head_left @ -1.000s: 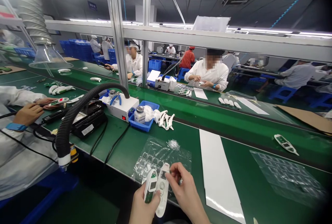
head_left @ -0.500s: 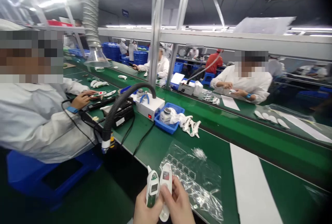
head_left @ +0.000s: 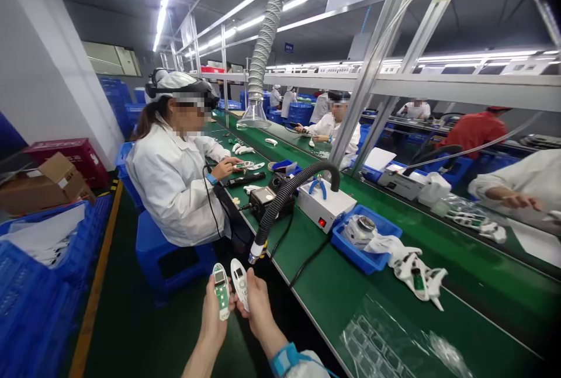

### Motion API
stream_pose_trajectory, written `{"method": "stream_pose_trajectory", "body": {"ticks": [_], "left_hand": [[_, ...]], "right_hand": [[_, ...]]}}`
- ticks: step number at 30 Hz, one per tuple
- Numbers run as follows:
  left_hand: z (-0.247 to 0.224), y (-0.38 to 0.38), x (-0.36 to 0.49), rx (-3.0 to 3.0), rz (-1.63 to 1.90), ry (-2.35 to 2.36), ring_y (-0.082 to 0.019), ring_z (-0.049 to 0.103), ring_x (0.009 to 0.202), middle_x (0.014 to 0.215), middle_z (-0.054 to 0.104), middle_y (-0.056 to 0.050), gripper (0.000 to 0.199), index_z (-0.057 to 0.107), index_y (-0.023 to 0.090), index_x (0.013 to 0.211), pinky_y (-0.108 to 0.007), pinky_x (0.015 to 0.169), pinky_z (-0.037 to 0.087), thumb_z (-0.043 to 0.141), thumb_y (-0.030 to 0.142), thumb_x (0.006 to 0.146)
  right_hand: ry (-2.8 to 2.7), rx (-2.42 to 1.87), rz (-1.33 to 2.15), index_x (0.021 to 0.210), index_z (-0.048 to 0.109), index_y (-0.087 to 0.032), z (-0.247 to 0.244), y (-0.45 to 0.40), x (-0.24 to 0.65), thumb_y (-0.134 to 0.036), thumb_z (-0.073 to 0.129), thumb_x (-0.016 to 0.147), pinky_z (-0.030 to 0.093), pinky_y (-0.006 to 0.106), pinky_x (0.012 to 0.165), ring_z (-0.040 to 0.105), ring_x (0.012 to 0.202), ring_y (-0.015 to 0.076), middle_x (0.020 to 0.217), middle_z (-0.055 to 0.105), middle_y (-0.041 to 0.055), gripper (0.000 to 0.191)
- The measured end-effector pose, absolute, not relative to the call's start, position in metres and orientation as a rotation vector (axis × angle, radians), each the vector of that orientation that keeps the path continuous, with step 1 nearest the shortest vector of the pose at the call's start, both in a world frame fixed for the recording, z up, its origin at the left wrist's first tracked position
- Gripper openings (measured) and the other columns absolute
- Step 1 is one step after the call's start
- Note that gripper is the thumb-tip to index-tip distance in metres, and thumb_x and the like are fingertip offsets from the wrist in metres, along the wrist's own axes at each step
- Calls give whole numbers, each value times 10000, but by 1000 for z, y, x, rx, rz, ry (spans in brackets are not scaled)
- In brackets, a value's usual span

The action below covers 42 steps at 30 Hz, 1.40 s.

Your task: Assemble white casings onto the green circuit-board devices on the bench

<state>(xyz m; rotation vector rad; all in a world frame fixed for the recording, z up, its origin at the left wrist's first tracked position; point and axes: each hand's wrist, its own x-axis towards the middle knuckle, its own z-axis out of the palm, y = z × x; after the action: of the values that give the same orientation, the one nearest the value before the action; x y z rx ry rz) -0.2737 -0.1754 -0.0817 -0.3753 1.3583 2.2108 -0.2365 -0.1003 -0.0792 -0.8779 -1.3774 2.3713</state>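
My left hand [head_left: 211,315] holds a white thermometer half [head_left: 221,291] with a small grey screen and a green circuit board showing. In my right hand [head_left: 258,302] is a white oval cover [head_left: 239,285] with a dark window, its thumb along the edge. The two parts stand side by side, tilted slightly apart at the top, in front of the bench edge. A blue band [head_left: 286,357] circles my right wrist.
On the green bench [head_left: 302,261] are a blue tray [head_left: 366,261], a white box [head_left: 324,205] with a black hose [head_left: 280,200], white housings [head_left: 416,276] and a plastic bag [head_left: 381,343]. A co-worker [head_left: 170,185] sits at the left, near blue crates [head_left: 39,290].
The view has swung left, bringing crates and the seated co-worker into fuller view. Both hands still hold their parts; the cover now shows its button side and the two tops lean apart.
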Motion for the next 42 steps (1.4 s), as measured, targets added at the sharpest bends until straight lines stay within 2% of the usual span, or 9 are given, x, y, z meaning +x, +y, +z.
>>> {"method": "stream_pose_trajectory", "body": {"ticks": [5, 10, 19, 26, 30, 34, 38, 42], "left_hand": [[-91, -153, -261, -323, 2150, 1346, -81, 432, 348, 429, 508, 35, 498, 575, 148, 627, -170, 341, 279, 595, 634, 732], [-93, -151, -257, -363, 2149, 1347, -84, 422, 339, 392, 487, 37, 525, 565, 153, 587, -173, 341, 280, 585, 661, 717], [-84, -167, -269, -397, 2221, 1380, -79, 438, 348, 422, 508, 41, 493, 564, 164, 628, -165, 353, 291, 560, 644, 737], [-83, -148, -241, -139, 2093, 1409, -90, 385, 321, 345, 438, 42, 558, 480, 184, 490, -194, 350, 274, 532, 669, 762], [-93, -151, -226, -174, 2021, 1426, -82, 398, 358, 435, 474, 53, 526, 567, 161, 653, -188, 366, 276, 521, 671, 773], [-95, -163, -212, -196, 1962, 1426, -78, 408, 398, 508, 484, 53, 570, 600, 142, 786, -188, 379, 281, 496, 702, 766], [-80, -168, -195, -124, 1881, 1381, -85, 434, 434, 611, 559, 25, 560, 601, 150, 947, -201, 395, 314, 490, 677, 793], [-63, -164, -180, -56, 1886, 1277, -67, 428, 440, 705, 597, 6, 491, 619, 155, 954, -209, 414, 338, 491, 614, 835]], "right_hand": [[-1321, -897, 2290, 592, 560, -159, -90, -93, -218, -798, 474, 697, 98, 179, 288, 350, 252, 55, 395, 554, 8, 653], [-1313, -914, 2268, 568, 546, -168, -90, -92, -215, -778, 486, 710, 106, 187, 296, 354, 250, 61, 391, 555, 13, 629], [-1408, -828, 2266, 599, 526, -184, -86, -105, -233, -774, 470, 732, 110, 188, 289, 339, 243, 70, 337, 499, -24, 607], [-1391, -838, 2172, 510, 543, -154, -97, -88, -183, -725, 495, 771, 123, 178, 297, 347, 260, 52, 359, 518, 2, 629], [-1091, -846, 2347, 587, 618, -128, -95, -91, -145, -684, 570, 755, 143, 162, 293, 399, 265, 48, 459, 593, 24, 583], [-839, -753, 2496, 660, 696, -82, -82, -95, -114, -634, 653, 728, 274, 166, 323, 489, 327, 68, 575, 669, 82, 558], [-759, -723, 2586, 743, 737, -37, -72, -94, -89, -671, 664, 691, 402, 192, 419, 575, 413, 115, 556, 676, 112, 640], [-735, -706, 2622, 780, 746, -50, -66, -91, -73, -692, 663, 670, 435, 214, 478, 621, 476, 146, 624, 708, 138, 657]]}}
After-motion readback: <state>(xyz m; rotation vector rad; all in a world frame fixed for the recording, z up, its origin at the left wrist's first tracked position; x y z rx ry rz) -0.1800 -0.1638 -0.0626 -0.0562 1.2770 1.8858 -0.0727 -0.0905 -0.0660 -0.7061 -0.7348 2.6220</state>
